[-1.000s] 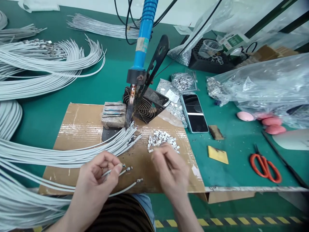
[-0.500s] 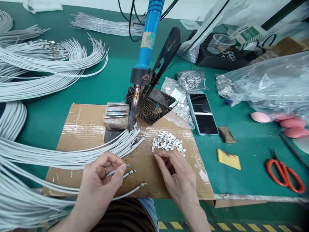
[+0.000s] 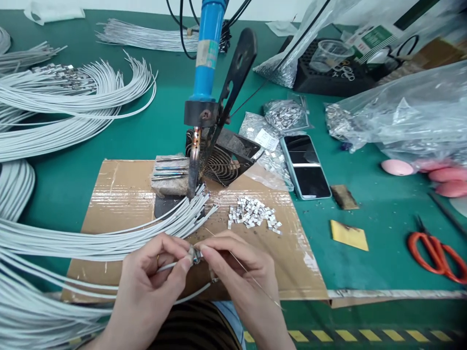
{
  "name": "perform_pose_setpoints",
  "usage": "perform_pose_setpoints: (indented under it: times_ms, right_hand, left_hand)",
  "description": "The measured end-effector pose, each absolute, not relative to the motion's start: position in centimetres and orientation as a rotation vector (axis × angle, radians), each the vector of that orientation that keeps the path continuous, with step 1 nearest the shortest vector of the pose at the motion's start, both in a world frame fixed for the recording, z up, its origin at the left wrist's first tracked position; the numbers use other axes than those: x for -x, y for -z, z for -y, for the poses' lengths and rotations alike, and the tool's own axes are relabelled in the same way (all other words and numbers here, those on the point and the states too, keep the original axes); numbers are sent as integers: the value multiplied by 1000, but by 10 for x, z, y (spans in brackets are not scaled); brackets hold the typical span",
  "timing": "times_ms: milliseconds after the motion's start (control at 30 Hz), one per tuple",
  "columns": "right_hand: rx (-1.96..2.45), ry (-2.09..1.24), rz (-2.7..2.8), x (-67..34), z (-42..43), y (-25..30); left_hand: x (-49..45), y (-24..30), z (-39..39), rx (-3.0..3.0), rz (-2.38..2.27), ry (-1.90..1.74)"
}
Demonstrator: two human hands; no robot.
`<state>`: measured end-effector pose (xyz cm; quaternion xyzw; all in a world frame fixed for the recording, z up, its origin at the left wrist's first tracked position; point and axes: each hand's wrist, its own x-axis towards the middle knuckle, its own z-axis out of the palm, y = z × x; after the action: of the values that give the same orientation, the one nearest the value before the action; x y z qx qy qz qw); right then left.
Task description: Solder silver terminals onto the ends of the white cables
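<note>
My left hand (image 3: 153, 279) pinches the end of a thin white cable (image 3: 166, 266) over the near edge of a cardboard sheet (image 3: 116, 194). My right hand (image 3: 237, 272) has met it, its fingertips pinched on a small metal terminal (image 3: 197, 256) at the cable's tip, and a thin solder wire (image 3: 251, 279) runs back across that hand. A pile of small metal terminals (image 3: 253, 214) lies just beyond my right hand. A blue-handled soldering iron (image 3: 202, 82) stands in a black holder, tip down on the cardboard, with a bundle of white cables (image 3: 109, 238) ending beside it.
More white cable bundles (image 3: 73, 97) cover the green table at left. A phone (image 3: 304, 165) lies right of a small fan (image 3: 222, 163), with bags of metal parts (image 3: 284, 116) behind. Red scissors (image 3: 438, 253), a yellow sponge (image 3: 349, 235) and a large plastic bag (image 3: 404, 116) sit at right.
My right hand left the terminal pile and came left to meet my left hand at the cable's tip. The solder wire now shows across my right hand.
</note>
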<state>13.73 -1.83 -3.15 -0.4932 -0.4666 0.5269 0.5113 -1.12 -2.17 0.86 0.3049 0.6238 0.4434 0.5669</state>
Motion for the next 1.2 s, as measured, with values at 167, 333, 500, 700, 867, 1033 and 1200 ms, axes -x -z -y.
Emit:
perform_pose_setpoints:
  times_ms: [167,333,500,700,867,1033,1200]
  right_hand:
    - [1174,-1269,1164,-138,17,32]
    - [1176,-1253,1176,-136,19,33]
    - [1187,-1215,1203,-135,21,32]
    - [1191,-1172,1225,-135,19,32]
    - [1252,-1079,1353,-139,22,31]
    - [1349,-1022,1394,-142,26,31]
    - [1384,-969,1429,-145,23,34]
  left_hand:
    - [10,-8,21,-708,-1464,-1065]
    - [10,-8,20,-721,-1488,-1073]
    - [9,-6,20,-730,-1506,-1070]
    - [7,-7,19,-741,-1515,-1072]
    - [5,-8,18,-729,-1527,-1051]
    - [5,-6,15,-778,-1552,-1064]
    - [9,-2,9,-797,-1560,-1084]
